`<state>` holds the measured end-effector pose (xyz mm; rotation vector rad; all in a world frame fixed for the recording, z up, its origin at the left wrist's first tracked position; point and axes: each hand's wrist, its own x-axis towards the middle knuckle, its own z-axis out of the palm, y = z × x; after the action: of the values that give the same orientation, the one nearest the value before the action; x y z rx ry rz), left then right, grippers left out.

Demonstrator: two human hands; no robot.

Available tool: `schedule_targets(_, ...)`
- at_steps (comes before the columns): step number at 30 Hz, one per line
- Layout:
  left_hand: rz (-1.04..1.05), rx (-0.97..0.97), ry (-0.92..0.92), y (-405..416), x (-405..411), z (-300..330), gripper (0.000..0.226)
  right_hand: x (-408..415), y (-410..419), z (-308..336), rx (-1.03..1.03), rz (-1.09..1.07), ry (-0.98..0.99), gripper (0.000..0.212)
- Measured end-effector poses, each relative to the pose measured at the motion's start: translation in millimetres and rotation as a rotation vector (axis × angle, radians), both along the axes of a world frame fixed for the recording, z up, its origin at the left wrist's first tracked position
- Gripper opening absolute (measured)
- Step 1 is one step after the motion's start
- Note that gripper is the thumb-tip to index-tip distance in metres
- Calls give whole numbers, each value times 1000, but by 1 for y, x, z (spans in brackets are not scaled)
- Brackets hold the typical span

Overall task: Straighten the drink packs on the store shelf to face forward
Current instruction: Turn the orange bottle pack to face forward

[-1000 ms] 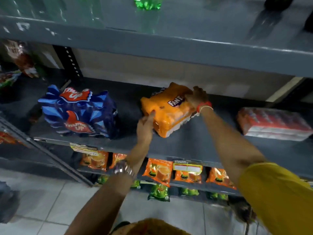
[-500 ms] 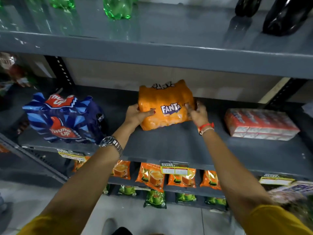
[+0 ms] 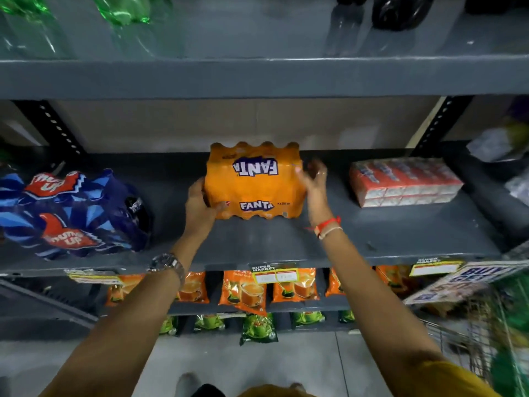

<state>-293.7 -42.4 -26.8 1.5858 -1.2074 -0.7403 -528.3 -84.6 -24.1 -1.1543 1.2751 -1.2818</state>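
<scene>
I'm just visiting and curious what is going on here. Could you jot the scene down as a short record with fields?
Place: grey metal store shelf
Pack being handled: orange drink pack, standing square on the shelf, front label facing out
Left hand: gripping the pack's lower left corner
Right hand: open, fingers spread beside the pack's right side; contact unclear
To the left: blue drink pack, slumped and turned at an angle
To the right: red carton pack, set at a slight angle
Shelf below: orange pouches in a row
</scene>
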Motion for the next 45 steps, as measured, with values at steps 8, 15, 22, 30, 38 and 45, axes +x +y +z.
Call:
schedule_targets(8,-105,-170,-29,53,-96,-21,58,10,-43,62,165,299,57,53)
schedule_targets(15,-297,105,54,36,-121,-13,125,-5,-19,35,111,85,34,44)
schedule_targets(22,-366,44,87,15,-47,2,85,16,48,8,-107,2,-10,31)
schedule_targets(30,184,-46,-40,22,12,2,33,76,82,14,-185,395,-15,44)
schedule_targets(38,113,-116,233,33,-22,-6,31,7,19,5,-67,-354,172,42)
schedule_targets(45,53,-41,235,30,-31,-3,47,-7,7,-6,95,-7,17,45)
